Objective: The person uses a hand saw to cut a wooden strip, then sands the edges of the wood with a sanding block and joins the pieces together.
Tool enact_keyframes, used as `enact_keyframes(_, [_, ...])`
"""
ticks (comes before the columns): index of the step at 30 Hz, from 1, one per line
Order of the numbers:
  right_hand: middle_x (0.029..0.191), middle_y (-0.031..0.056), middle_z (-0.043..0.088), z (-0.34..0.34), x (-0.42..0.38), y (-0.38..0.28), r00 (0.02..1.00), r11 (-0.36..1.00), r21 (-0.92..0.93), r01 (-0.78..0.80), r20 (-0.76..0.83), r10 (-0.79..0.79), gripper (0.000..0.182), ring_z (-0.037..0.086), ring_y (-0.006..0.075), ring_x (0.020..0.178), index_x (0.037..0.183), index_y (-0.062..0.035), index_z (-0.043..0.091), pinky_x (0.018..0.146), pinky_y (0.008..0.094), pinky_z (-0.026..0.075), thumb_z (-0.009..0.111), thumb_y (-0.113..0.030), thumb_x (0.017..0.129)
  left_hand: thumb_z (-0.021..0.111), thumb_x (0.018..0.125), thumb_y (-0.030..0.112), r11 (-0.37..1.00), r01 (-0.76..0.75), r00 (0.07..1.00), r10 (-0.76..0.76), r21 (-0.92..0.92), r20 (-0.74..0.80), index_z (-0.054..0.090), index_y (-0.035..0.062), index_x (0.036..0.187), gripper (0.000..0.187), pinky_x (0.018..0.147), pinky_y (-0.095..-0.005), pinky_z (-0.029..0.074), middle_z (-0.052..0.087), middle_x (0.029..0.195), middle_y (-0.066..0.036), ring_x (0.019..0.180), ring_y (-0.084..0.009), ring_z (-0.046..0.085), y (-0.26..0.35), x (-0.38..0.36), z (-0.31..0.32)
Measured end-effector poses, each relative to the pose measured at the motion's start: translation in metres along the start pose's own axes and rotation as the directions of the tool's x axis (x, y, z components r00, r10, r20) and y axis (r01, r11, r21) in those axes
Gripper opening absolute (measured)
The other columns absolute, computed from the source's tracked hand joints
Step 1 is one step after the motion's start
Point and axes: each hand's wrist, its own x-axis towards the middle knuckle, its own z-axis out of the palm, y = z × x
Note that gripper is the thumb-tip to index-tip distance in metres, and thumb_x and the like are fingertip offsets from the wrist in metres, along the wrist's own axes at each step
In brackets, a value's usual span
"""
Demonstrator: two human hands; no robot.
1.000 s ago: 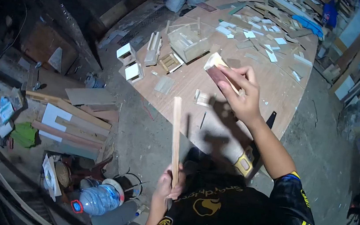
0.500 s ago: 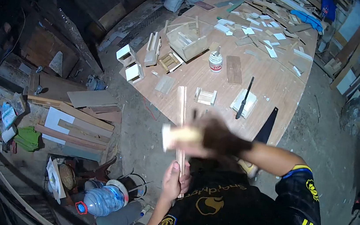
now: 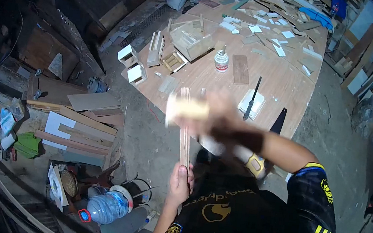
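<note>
Near the lower middle, my left hand [image 3: 180, 182] is wrapped round the lower end of a long narrow wooden strip [image 3: 184, 144], which points away toward the table. My right hand [image 3: 222, 109] is blurred by motion and grips a pale block [image 3: 189, 109] that lies across the upper part of the strip. The block's left end looks white; its exact shape is smeared. Behind my right forearm, a saw with a yellow-and-black handle [image 3: 256, 165] is partly hidden, its dark blade [image 3: 279, 121] reaching over the table edge.
On the table [image 3: 200, 79] are a glue jar [image 3: 221, 61], a brown board [image 3: 241, 70], a black tool [image 3: 254, 98] on white pieces, a wooden box [image 3: 194, 43] and scattered offcuts. A large water bottle [image 3: 105, 207] lies at lower left, near stacked boards [image 3: 79, 127].
My right hand and the pale block have moved up along the strip, away from my left hand. More of the saw's handle shows now.
</note>
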Motion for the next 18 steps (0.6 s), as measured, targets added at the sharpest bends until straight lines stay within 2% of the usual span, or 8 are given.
enact_keyframes(2, [0.077, 0.0115, 0.060, -0.034, 0.027, -0.002, 0.966, 0.995, -0.074, 0.064, -0.246, -0.081, 0.033, 0.059, 0.0290, 0.067, 0.104, -0.0223, 0.072, 0.064, 0.0422, 0.044, 0.071, -0.047, 0.081, 0.039, 0.101, 0.051, 0.999, -0.022, 1.000, 0.022, 0.034, -0.004, 0.046, 0.0088, 0.107, 0.043, 0.036, -0.0234, 0.026, 0.040, 0.062, 0.001, 0.042, -0.0078, 0.032, -0.003, -0.001, 0.003])
enact_keyframes(5, [0.078, 0.0125, 0.056, 0.006, -0.010, -0.015, 0.981, 0.943, 0.324, -0.077, 0.195, 0.013, 0.043, 0.053, 0.0285, 0.072, 0.105, -0.0139, 0.069, 0.064, 0.0412, 0.038, 0.068, -0.050, 0.082, 0.039, 0.101, 0.051, 0.999, -0.045, 0.999, 0.045, 0.020, -0.011, 0.047, 0.0073, 0.107, 0.045, 0.037, -0.0233, 0.027, 0.041, 0.062, 0.001, 0.042, -0.0078, 0.034, 0.001, 0.003, 0.000])
enact_keyframes(9, [0.086, 0.0137, 0.057, -0.005, 0.006, 0.023, 0.983, 0.994, -0.098, 0.058, -0.171, -0.074, 0.038, 0.054, 0.0304, 0.080, 0.103, -0.0190, 0.070, 0.064, 0.0428, 0.034, 0.064, -0.052, 0.085, 0.039, 0.101, 0.051, 1.000, 0.023, 1.000, -0.023, 0.014, -0.003, 0.047, 0.0065, 0.106, 0.045, 0.038, -0.0229, 0.028, 0.041, 0.062, 0.001, 0.043, -0.0078, 0.035, 0.004, -0.001, 0.005])
enact_keyframes(12, [0.078, 0.0101, 0.056, -0.002, -0.017, -0.028, 0.989, 0.983, 0.140, 0.119, -0.105, -0.105, 0.040, 0.057, 0.0276, 0.075, 0.094, -0.0116, 0.070, 0.066, 0.0443, 0.038, 0.070, -0.049, 0.081, 0.034, 0.104, 0.044, 1.000, -0.008, 1.000, 0.008, 0.023, -0.001, 0.049, 0.0042, 0.105, 0.043, 0.041, -0.0203, 0.031, 0.043, 0.065, 0.002, 0.047, -0.0053, 0.038, 0.006, 0.002, 0.001])
enact_keyframes(13, [0.062, 0.0095, 0.050, -0.011, 0.000, -0.024, 0.983, 0.961, 0.273, -0.049, 0.182, -0.001, 0.034, 0.057, 0.0316, 0.062, 0.083, -0.0096, 0.066, 0.059, 0.0480, 0.041, 0.078, -0.040, 0.074, 0.034, 0.104, 0.044, 0.998, -0.004, 1.000, 0.004, 0.061, 0.001, 0.049, 0.0041, 0.105, 0.043, 0.041, -0.0204, 0.031, 0.043, 0.065, 0.002, 0.047, -0.0052, 0.038, 0.007, 0.003, 0.000])
enact_keyframes(15, [0.069, 0.0098, 0.055, -0.014, 0.015, 0.026, 0.895, 0.957, 0.117, -0.267, -0.338, 0.291, 0.048, 0.058, 0.0279, 0.068, 0.084, -0.0033, 0.070, 0.069, 0.0398, 0.047, 0.072, -0.051, 0.078, 0.035, 0.103, 0.044, 0.997, -0.001, 1.000, 0.001, 0.081, -0.005, 0.049, 0.0040, 0.106, 0.043, 0.041, -0.0205, 0.031, 0.043, 0.065, 0.002, 0.047, -0.0052, 0.038, -0.001, 0.000, 0.002])
enact_keyframes(16, [0.077, 0.0103, 0.058, -0.016, 0.020, 0.055, 0.923, 0.894, -0.301, -0.332, -0.299, 0.242, 0.035, 0.057, 0.0257, 0.072, 0.096, -0.0097, 0.073, 0.068, 0.0349, 0.046, 0.073, -0.041, 0.082, 0.038, 0.101, 0.048, 0.993, -0.058, 0.998, 0.054, 0.103, 0.041, 0.048, 0.0050, 0.107, 0.045, 0.038, -0.0219, 0.030, 0.042, 0.063, 0.001, 0.044, -0.0066, 0.036, -0.012, -0.002, -0.002])
enact_keyframes(18, [0.089, 0.0102, 0.060, -0.015, 0.011, 0.091, 0.834, 0.859, 0.307, -0.411, -0.255, 0.490, 0.035, 0.054, 0.0216, 0.088, 0.117, -0.0179, 0.071, 0.078, 0.0314, 0.045, 0.072, -0.029, 0.084, 0.042, 0.099, 0.053, 0.983, -0.125, 0.990, 0.114, 0.137, 0.089, 0.046, 0.0059, 0.109, 0.048, 0.036, -0.0234, 0.028, 0.041, 0.061, 0.001, 0.041, -0.0081, 0.034, -0.012, -0.003, -0.013])
